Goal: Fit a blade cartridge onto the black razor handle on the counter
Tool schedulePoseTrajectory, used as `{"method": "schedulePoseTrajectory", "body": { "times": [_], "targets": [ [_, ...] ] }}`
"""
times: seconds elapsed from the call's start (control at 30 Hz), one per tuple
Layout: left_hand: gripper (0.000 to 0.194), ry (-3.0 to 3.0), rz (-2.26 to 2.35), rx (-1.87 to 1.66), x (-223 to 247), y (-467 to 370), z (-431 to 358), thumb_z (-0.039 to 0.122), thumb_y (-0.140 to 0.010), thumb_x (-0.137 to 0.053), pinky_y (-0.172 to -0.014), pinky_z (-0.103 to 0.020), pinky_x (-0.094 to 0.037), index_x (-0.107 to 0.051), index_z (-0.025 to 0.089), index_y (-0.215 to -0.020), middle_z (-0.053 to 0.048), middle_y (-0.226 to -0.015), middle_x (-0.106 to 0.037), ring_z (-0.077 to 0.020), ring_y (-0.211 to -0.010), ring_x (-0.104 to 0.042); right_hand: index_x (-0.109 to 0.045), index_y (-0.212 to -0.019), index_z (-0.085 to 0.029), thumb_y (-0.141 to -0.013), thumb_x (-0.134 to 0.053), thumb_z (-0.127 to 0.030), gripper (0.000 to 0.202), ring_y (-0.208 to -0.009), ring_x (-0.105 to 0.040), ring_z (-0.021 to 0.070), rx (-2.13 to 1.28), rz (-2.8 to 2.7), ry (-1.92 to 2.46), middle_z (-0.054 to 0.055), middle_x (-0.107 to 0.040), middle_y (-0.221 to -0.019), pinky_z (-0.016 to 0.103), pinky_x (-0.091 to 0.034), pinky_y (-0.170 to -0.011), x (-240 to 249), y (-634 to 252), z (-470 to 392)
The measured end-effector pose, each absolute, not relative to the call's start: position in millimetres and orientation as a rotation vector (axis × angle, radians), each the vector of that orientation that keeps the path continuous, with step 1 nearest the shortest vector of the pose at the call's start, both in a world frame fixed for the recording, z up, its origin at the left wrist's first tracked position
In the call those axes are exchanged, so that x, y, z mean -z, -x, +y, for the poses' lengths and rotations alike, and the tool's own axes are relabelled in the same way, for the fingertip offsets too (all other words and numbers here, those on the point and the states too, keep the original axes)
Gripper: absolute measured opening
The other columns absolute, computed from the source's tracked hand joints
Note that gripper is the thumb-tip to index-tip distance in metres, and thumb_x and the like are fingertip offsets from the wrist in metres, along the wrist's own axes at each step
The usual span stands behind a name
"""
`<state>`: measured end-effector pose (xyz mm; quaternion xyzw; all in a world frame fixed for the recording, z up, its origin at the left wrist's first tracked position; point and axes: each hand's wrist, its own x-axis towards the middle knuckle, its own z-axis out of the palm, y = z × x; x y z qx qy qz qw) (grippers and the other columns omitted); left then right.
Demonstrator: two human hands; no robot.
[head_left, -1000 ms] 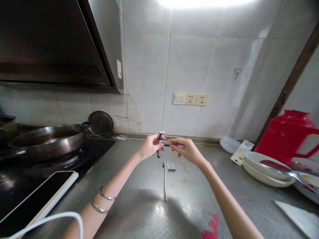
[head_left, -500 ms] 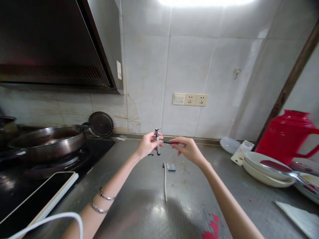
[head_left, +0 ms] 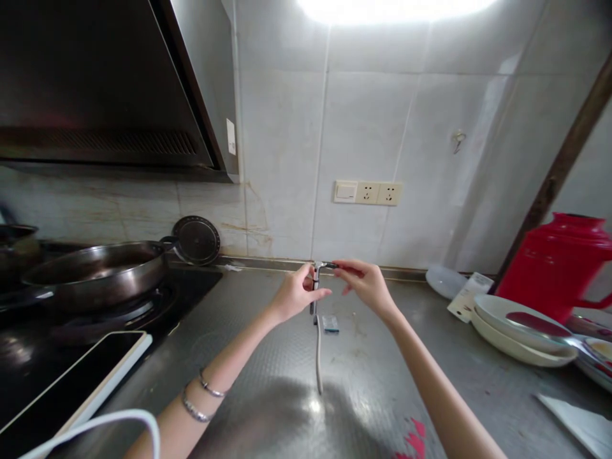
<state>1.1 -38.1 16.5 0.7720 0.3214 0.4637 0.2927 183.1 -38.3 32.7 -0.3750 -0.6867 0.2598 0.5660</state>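
My left hand is closed on a slim grey-and-black handle that looks like a razor's, held upright above the counter. My right hand pinches a small, narrow black piece. The piece's left end meets the top of the handle; whether the two are joined I cannot tell. Below my hands, a thin pale stick with a dark upper end lies on the metal counter. Beside the stick is a small clear packet with a blue-green edge.
On the left are a steel pan on the stove, a round dark lid and a phone-like slab with a white cable. Stacked dishes, a white card and a red jug stand right.
The handle has shifted right and a little lower with my left hand. The black piece has moved from beside the handle's middle up to its top.
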Motion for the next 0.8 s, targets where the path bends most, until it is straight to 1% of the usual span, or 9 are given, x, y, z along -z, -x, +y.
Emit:
{"method": "schedulePoseTrajectory", "body": {
  "times": [0.07, 0.17, 0.27, 0.47, 0.67, 0.8],
  "targets": [
    [0.036, -2.097, 0.88, -1.243, -10, -6, -39, 0.042, -0.067, -0.067, -0.046, -0.019, -0.038, -0.043, 0.018, -0.08, 0.007, -0.054, -0.053, -0.0094, -0.048, -0.053, -0.069, -0.092, -0.014, -0.071, -0.062, -0.029, 0.027, -0.059, -0.062, 0.0155, -0.607, -1.632, 0.853, 0.006, -0.068, -0.079, 0.022, -0.052, -0.039, -32, -182, -39],
    [0.037, -2.142, 0.907, -1.252, -2, -12, -40, 0.045, -0.067, -0.066, -0.043, -0.018, -0.032, -0.041, 0.019, -0.077, 0.008, -0.051, -0.048, -0.0078, -0.045, -0.048, -0.069, -0.092, -0.015, -0.072, -0.061, -0.027, 0.024, -0.068, -0.063, 0.0172, -0.574, -1.668, 0.794, 0.007, -0.067, -0.081, 0.021, -0.052, -0.041, -32, -180, -41],
    [0.038, -2.148, 0.928, -1.275, 3, -16, -39, 0.045, -0.067, -0.066, -0.042, -0.018, -0.028, -0.041, 0.019, -0.075, 0.009, -0.049, -0.044, -0.007, -0.043, -0.044, -0.07, -0.09, -0.017, -0.073, -0.061, -0.027, 0.022, -0.069, -0.062, 0.0171, -0.555, -1.699, 0.765, 0.007, -0.066, -0.082, 0.02, -0.052, -0.041, -35, -179, -43],
    [0.037, -2.1, 0.937, -1.335, 5, -18, -38, 0.045, -0.068, -0.065, -0.044, -0.018, -0.029, -0.042, 0.019, -0.079, 0.007, -0.055, -0.05, -0.0074, -0.046, -0.046, -0.07, -0.09, -0.018, -0.073, -0.061, -0.03, 0.023, -0.072, -0.062, 0.0177, -0.553, -1.714, 0.744, 0.007, -0.066, -0.084, 0.02, -0.052, -0.04, -39, -177, -48],
    [0.037, -2.112, 0.952, -1.338, 4, -18, -39, 0.046, -0.069, -0.064, -0.044, -0.018, -0.028, -0.045, 0.018, -0.085, 0.007, -0.054, -0.048, -0.0073, -0.045, -0.045, -0.07, -0.09, -0.018, -0.074, -0.06, -0.025, 0.02, -0.072, -0.061, 0.0173, -0.555, -1.711, 0.725, 0.007, -0.065, -0.084, 0.02, -0.052, -0.042, -39, -176, -50],
    [0.037, -2.114, 0.97, -1.346, 5, -19, -38, 0.046, -0.068, -0.065, -0.043, -0.018, -0.027, -0.044, 0.018, -0.081, 0.008, -0.052, -0.045, -0.0068, -0.044, -0.043, -0.07, -0.088, -0.018, -0.073, -0.061, -0.025, 0.019, -0.074, -0.062, 0.0185, -0.566, -1.704, 0.721, 0.007, -0.066, -0.084, 0.02, -0.052, -0.041, -39, -175, -50]
  ]
}}
